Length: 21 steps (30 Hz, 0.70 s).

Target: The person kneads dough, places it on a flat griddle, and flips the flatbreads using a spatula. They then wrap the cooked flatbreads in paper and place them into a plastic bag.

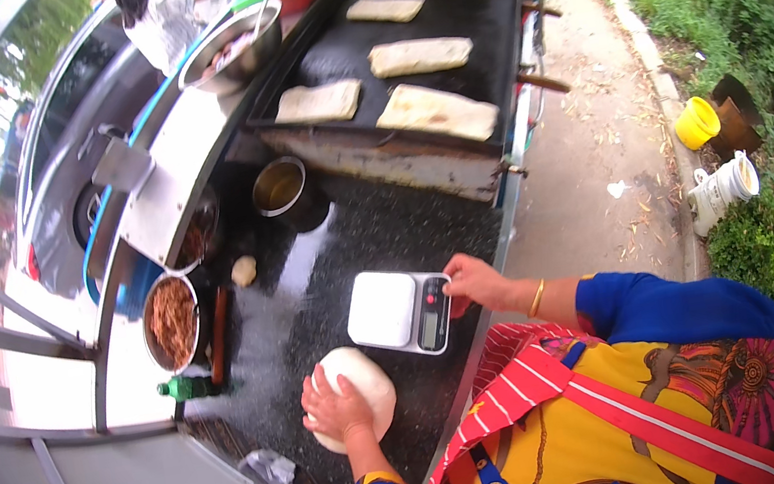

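My left hand (337, 404) rests with spread fingers on a large round lump of white dough (367, 382) on the black speckled countertop (284, 410). At the right edge of a white digital kitchen scale (383, 311), beside its buttons and display, my right hand (473, 284) has its fingers on the casing; whether they grip it I cannot tell. Nothing lies on the scale's plate. A small piece of dough (244, 271) sits farther off to the left. Several flat, filled-looking dough rectangles (422, 55) lie on the black griddle (340, 44).
At the left stand a bowl of minced filling (174, 324), a wooden rolling pin (219, 333) and a green bottle (186, 387). A metal pot of yellowish liquid (279, 185) stands before the griddle. A steel bowl (235, 49) is on the side shelf. Another person (158, 20) is beyond.
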Motion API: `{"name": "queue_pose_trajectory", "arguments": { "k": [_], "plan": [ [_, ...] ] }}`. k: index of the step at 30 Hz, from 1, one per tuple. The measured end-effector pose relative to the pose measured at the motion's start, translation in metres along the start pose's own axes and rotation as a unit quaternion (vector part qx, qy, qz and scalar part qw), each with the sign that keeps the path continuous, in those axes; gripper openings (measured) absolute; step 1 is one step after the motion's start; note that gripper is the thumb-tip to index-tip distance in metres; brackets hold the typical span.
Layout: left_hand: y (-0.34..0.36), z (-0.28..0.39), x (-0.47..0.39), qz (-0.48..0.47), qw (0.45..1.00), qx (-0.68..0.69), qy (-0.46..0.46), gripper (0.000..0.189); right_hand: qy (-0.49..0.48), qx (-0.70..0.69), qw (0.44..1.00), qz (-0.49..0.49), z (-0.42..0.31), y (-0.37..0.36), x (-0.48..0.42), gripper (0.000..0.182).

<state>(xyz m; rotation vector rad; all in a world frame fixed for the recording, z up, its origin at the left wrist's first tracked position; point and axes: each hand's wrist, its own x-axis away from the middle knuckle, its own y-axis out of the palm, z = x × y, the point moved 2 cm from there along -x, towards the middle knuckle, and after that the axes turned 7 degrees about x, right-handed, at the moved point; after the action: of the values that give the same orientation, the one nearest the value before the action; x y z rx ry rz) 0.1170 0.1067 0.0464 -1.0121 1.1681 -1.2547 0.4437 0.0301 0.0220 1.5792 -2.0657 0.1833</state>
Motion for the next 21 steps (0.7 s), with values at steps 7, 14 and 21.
{"name": "queue_pose_trajectory", "arguments": {
  "k": [7, 14, 21],
  "plan": [
    [-0.015, -0.001, 0.012, -0.063, 0.998, 0.003, -0.023, 0.047, 0.034, 0.321, 0.946, -0.036, -0.017, -0.029, 0.041, 0.041],
    [-0.037, 0.063, 0.059, 0.080, 0.987, -0.120, -0.076, 0.059, -0.116, 0.360, 0.916, 0.131, -0.140, -0.204, 0.035, 0.027],
    [0.047, 0.232, 0.164, 0.273, 0.954, 0.126, -0.004, 0.042, -0.229, 0.508, 0.706, 0.437, -0.285, -0.500, -0.091, 0.019]
  ]
}}
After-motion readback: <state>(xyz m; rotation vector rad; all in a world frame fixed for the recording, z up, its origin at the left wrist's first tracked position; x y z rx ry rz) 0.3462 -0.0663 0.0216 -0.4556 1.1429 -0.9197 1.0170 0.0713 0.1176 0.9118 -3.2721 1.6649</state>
